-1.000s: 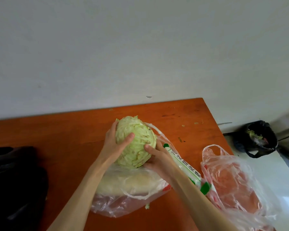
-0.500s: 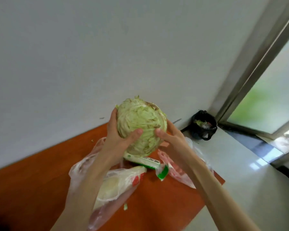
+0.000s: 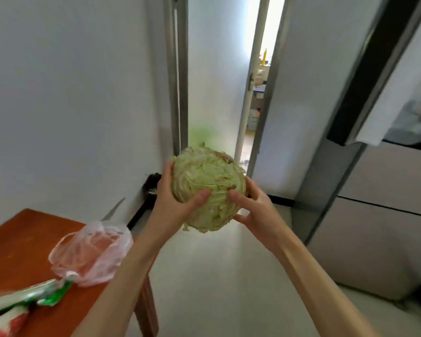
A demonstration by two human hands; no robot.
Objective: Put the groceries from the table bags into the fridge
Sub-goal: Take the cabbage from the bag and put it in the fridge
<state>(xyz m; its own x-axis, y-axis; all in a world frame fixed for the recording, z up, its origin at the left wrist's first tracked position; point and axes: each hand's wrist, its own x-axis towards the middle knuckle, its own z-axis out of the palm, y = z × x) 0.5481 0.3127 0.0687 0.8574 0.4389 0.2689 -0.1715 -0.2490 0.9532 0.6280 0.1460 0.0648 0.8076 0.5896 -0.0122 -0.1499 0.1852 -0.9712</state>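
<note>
Since the earlier frames the cabbage [image 3: 208,188] is being carried off the table [image 3: 22,239] and the view is being swung to the right: the wall that was filling the picture is being replaced by a doorway [image 3: 219,93] and a grey appliance at the right.

Nearest, both forearms are being held out in front. The cabbage is being cupped between the two hands in mid-air, clear of the table and above the pale floor [image 3: 216,276]. The left hand [image 3: 178,205] is being curled round its left flank, thumb laid across the near face. The right hand [image 3: 255,210] is being wrapped round the right and lower side, thumb on the near face. Both grips are partly closed, fitted to the round head.

At lower left, a pink plastic bag [image 3: 93,251] is being left lying on the table corner, with a green-and-white package [image 3: 34,295] just beside it.

Farther off, a dark bin [image 3: 152,184] is being partly hidden behind the left hand, by the wall.

At the right, what is being taken for the fridge [image 3: 387,215] is being seen with its lower fronts closed; whether the upper door is ajar cannot be told.

Step in hand, as judged: transport of the cabbage towards the fridge. The next move is being judged to call for one hand to be freed for a door, so the head would need supporting single-handed.
</note>
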